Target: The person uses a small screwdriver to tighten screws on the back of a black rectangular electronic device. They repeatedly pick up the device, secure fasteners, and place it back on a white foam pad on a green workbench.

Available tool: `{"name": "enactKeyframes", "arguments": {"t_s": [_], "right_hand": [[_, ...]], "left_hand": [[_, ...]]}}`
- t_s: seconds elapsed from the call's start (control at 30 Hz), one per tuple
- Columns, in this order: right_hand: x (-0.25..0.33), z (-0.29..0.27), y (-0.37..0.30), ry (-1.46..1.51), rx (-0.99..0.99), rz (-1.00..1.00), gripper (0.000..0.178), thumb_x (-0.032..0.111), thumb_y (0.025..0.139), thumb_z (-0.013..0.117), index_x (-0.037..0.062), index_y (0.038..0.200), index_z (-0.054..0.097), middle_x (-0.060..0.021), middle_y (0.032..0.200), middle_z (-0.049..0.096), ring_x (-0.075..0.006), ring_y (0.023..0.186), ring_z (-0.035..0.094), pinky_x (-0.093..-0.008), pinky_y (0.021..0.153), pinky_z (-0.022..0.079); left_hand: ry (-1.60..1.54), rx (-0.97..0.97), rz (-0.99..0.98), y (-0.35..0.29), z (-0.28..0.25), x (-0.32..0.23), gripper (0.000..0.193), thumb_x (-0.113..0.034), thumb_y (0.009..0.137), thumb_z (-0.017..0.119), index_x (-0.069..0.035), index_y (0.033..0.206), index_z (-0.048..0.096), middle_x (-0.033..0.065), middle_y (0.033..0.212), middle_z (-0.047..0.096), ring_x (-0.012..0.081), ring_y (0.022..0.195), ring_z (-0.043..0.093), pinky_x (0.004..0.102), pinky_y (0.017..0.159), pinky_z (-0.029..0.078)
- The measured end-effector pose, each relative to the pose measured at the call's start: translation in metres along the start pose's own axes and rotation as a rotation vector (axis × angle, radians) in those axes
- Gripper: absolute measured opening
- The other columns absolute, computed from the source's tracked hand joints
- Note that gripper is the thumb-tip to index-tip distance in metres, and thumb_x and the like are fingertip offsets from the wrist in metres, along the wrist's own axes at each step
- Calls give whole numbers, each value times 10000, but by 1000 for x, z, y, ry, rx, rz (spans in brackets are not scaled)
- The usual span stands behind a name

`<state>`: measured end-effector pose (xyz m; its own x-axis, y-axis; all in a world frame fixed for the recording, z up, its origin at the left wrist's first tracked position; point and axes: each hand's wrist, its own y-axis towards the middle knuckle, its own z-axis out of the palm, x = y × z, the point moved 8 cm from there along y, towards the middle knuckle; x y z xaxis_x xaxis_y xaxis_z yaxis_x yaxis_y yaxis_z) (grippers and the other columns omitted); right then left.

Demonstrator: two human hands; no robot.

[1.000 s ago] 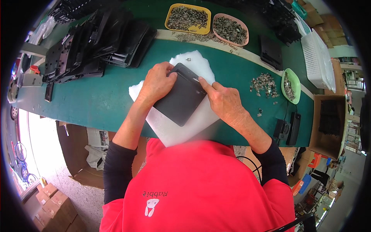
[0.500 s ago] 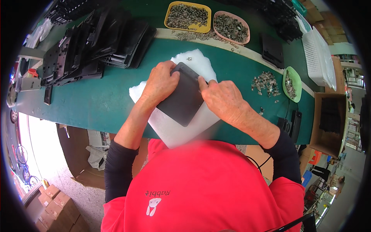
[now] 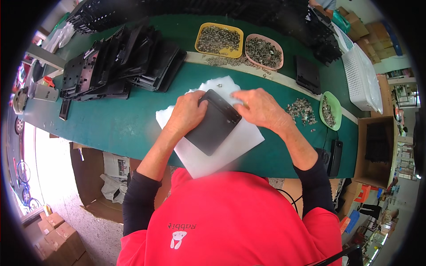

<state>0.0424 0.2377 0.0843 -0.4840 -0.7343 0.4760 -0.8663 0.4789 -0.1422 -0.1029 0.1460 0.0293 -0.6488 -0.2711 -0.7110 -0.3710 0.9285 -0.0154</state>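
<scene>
A black plastic panel (image 3: 208, 133) lies tilted on a white foam sheet (image 3: 239, 148) in front of me. My left hand (image 3: 187, 113) is closed on the panel's upper left edge, its thumb on top. Along the panel's upper right side runs a slotted strip with small shiny spots. Beside that corner is my right hand (image 3: 262, 110), slightly blurred; index finger and thumb point left with a gap between them, and nothing shows in it. A small metal clip (image 3: 219, 85) rests on the foam's far part.
Metal clips fill a yellow tray (image 3: 242, 43), a pink tray (image 3: 281, 53) and a green tray (image 3: 338, 111). A loose clip pile (image 3: 301, 111) lies right. Black panels (image 3: 120, 62) are stacked left. A white basket (image 3: 360, 75) and a cardboard box (image 3: 377, 173) stand right.
My right hand has moved off the panel's upper right edge, its index finger and thumb now apart. My left hand still holds the panel. The whole view has shifted slightly.
</scene>
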Motion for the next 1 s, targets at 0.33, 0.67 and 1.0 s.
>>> {"name": "enactKeyframes", "arguments": {"t_s": [0.33,0.67,1.0], "right_hand": [[-18,31,22,23,-401,-44,154,71,822,719,12,964,715,-135,858,646,-329,788,650,-400,694,522],[-34,25,46,66,-228,-233,101,81,872,680,-4,924,670,-128,864,621,-326,785,630,-385,689,508],[0,24,42,256,-143,-229,70,28,893,624,-38,915,630,-118,827,634,-215,630,652,-342,599,508]], "left_hand": [[121,-109,44,9,-3,-14,161,-149,887,630,-13,961,674,174,905,658,366,865,634,455,766,502],[73,-199,88,3,-3,-14,120,-132,866,666,-20,906,657,140,864,652,344,831,627,440,729,496],[-96,-144,70,-1,-3,1,192,-148,855,650,-2,975,684,178,948,636,351,899,618,431,800,498]]}}
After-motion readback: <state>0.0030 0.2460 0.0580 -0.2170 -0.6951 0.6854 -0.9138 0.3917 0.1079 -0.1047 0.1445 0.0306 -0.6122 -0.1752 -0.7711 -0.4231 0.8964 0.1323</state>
